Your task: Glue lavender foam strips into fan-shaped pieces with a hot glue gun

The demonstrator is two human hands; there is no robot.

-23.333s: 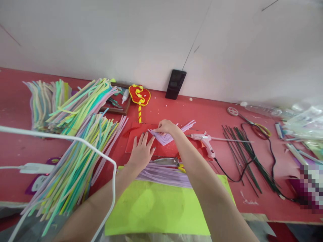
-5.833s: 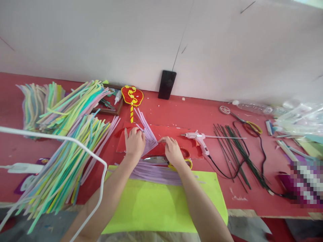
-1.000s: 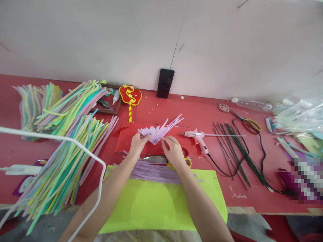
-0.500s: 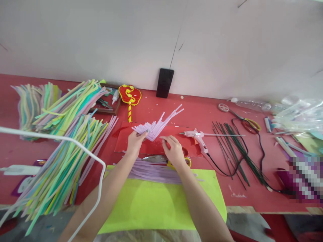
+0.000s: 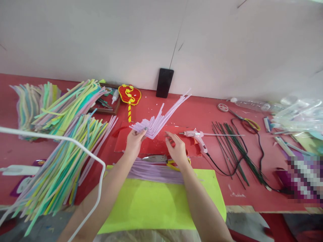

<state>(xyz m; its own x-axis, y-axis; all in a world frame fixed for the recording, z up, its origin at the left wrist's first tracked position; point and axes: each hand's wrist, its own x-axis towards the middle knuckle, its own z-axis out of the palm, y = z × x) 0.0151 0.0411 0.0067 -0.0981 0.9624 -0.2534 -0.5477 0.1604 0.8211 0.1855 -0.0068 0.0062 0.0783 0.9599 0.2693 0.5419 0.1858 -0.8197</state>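
Note:
My left hand (image 5: 134,141) pinches a layered bunch of lilac pipe cleaners (image 5: 154,128), bent into nested V shapes, by its left side. Their longer ends rise to the upper right. My right hand (image 5: 176,147) hovers just right of the bunch, fingers curved and apart, with nothing visible in them. Beyond its fingertips lies a pink glue gun (image 5: 198,135), a glue stick out of its back. Scissors with yellow handles (image 5: 155,158) lie partly under my right hand. Loose lilac pipe cleaners (image 5: 156,173) lie beneath my wrists.
Bundles of coloured pipe cleaners (image 5: 65,168) spread over the left side, crossed by a white bar (image 5: 63,137). A red-and-yellow fan ornament (image 5: 129,95) and a phone (image 5: 165,82) are at the back. Dark green stems (image 5: 234,148), a black cord (image 5: 219,169) and plastic wrap (image 5: 300,112) lie rightward.
The lilac bunch has tilted so its long ends stand higher and farther right. My right hand has drawn slightly right, away from the bunch, and its fingers have parted.

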